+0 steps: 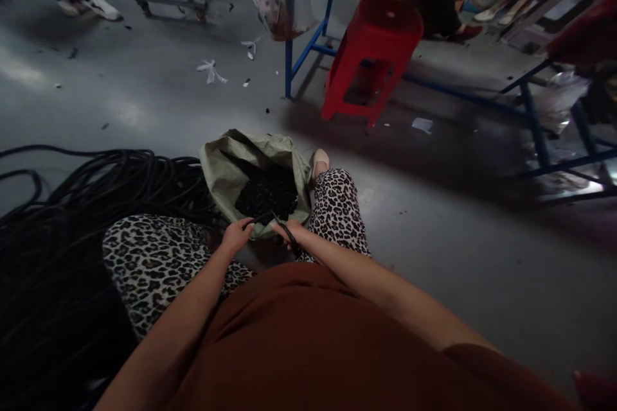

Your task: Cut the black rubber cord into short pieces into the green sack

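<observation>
Between my knees stands a pale green woven sack (218, 173), its mouth wide open and small black pieces (267, 194) heaped inside. At the sack's near rim, my left hand (236, 236) is closed on a thin black strip (259, 219) that reaches toward the right. My right hand (292, 232) grips scissors (291, 237) with black handles, and their blades point at the strip over the rim. Whether the blades touch the strip is too small to tell. A large pile of black rubber-like cord (110, 183) lies on the floor at my left.
A red plastic stool (373, 45) stands ahead beside a blue metal frame (288, 70) with a clear plastic bag hanging on it. White scraps (211, 70) lie on the grey floor. Other people's feet show at the far left (103, 8) and far right (484, 15).
</observation>
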`<act>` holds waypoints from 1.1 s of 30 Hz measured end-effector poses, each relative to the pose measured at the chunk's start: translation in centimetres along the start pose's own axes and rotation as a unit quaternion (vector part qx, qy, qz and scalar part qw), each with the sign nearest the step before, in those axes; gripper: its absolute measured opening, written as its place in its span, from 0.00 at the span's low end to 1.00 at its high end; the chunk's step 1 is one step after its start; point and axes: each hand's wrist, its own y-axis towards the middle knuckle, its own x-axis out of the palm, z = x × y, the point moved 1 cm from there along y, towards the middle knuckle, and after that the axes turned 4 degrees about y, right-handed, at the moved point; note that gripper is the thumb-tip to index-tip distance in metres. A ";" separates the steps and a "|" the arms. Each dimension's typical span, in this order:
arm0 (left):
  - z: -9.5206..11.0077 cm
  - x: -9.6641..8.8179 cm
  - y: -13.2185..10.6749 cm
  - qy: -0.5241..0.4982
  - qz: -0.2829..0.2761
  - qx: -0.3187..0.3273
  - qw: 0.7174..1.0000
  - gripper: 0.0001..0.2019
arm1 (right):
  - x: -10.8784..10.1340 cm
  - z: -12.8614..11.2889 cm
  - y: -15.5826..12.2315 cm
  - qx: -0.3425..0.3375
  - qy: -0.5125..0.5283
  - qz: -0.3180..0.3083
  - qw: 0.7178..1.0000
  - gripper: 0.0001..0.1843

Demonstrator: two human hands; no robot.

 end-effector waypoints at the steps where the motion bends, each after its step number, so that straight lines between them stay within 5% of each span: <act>1: 0.0 0.0 0.0 -0.003 0.002 -0.001 1.000 0.18 | 0.1 0.1 0.1 0.002 0.008 -0.007 1.000 0.25; 10: -0.3 0.5 0.3 -0.043 0.019 0.008 0.999 0.18 | 0.5 0.7 0.6 -0.027 -0.004 -0.087 0.996 0.31; 33: 1.5 0.0 -0.4 -0.062 0.010 0.018 0.998 0.18 | 0.7 1.0 1.6 -0.027 0.006 -0.075 0.997 0.35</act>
